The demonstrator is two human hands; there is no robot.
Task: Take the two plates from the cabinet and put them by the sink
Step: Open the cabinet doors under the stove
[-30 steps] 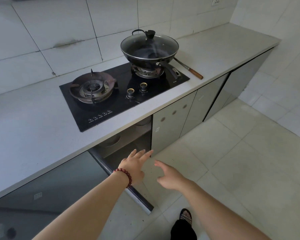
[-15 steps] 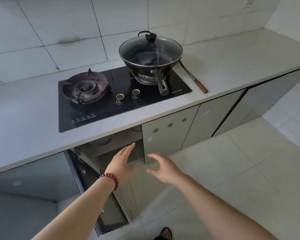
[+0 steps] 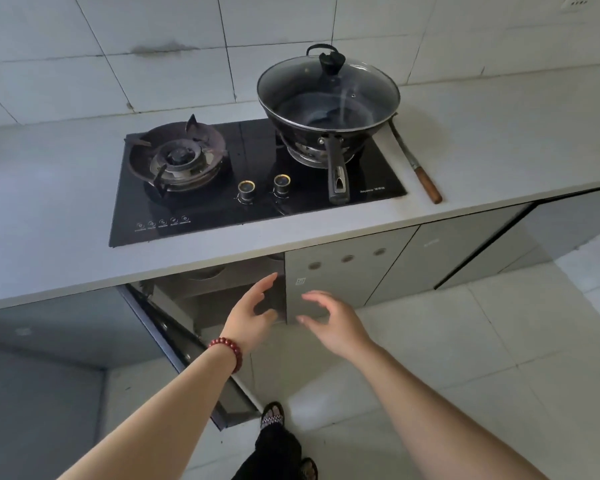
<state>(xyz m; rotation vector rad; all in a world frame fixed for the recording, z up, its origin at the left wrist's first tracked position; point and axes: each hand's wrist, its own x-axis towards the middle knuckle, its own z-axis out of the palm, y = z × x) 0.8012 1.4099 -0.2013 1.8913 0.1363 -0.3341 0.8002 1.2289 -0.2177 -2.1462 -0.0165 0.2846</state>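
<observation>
1. My left hand (image 3: 253, 318) is in front of the open cabinet (image 3: 222, 306), fingers straight, a bit apart, holding nothing.
2. My right hand (image 3: 338, 329) is beside it, fingers loose and spread, holding nothing.
3. A round thing (image 3: 207, 271) sits on the dark top shelf (image 3: 184, 292) inside; I cannot tell if it is a plate.

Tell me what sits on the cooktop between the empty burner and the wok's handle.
Two gold-ringed knobs, side by side, between the empty burner and the wok handle; the head view shows it.
</observation>
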